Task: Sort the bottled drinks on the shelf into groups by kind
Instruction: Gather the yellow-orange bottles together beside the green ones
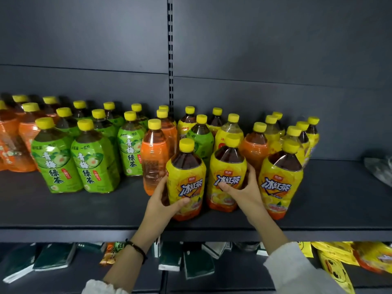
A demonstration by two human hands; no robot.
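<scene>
Left grip (167,200) grasping the lower body of a yellow-labelled iced-tea bottle (186,183), thumb across its front, fingers behind; right grip (244,187) grasping the neighbouring yellow-labelled bottle (228,177) from its right side, thumb on the label; both bottles upright on the dark shelf (84,211), near its front edge, just beside each other. Immediately right of the right grip, a third yellow-labelled bottle (280,183), upright; beyond both grips, mixed rows with yellow caps, including one green-labelled bottle (201,141) among yellow ones. Just left of the left grip, an orange-labelled bottle (153,160); farther left, a cluster of green-tea bottles (55,158); at the far left, more orange-labelled bottles (12,145).
</scene>
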